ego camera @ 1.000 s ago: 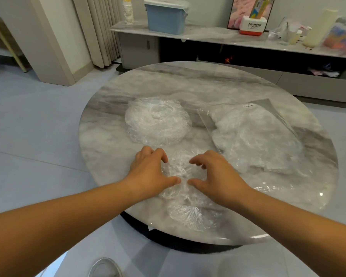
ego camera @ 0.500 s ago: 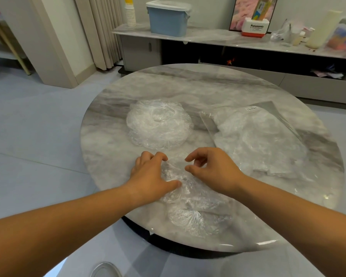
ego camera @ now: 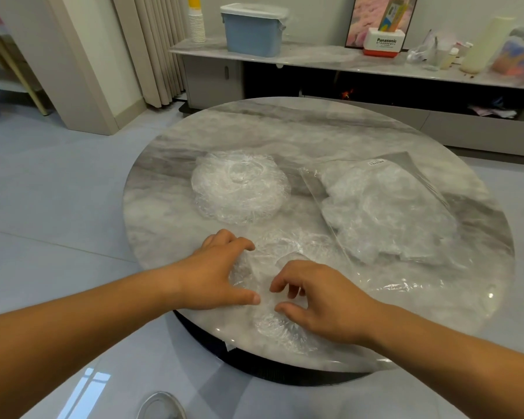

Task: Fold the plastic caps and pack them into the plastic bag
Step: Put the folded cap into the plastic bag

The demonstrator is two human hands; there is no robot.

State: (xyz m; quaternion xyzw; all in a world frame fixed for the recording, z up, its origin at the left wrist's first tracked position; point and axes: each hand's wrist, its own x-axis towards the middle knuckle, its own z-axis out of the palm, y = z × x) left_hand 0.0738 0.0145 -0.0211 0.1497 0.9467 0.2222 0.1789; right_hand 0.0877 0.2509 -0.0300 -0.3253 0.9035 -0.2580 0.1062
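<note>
Crinkly clear cap (ego camera: 285, 249) on round marble table (ego camera: 285, 128), near edge, left hand (ego camera: 218, 273) gripping its left side, right hand (ego camera: 321, 300) pinching its middle, 1 ruffled pile (ego camera: 239, 186) behind, stuffed bag (ego camera: 384, 207) right.

On the round table (ego camera: 285, 131), a pile of plastic caps (ego camera: 239, 186) lay left of the plastic bag (ego camera: 384, 207) holding more caps. Before them, a single cap (ego camera: 288, 246) lay under the left hand (ego camera: 215, 273) and right hand (ego camera: 324, 303).

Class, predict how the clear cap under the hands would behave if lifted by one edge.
Probably floppy: the cap lies crumpled under the left hand. Likely light, being thin see-through film. May slide on the glossy table.
</note>
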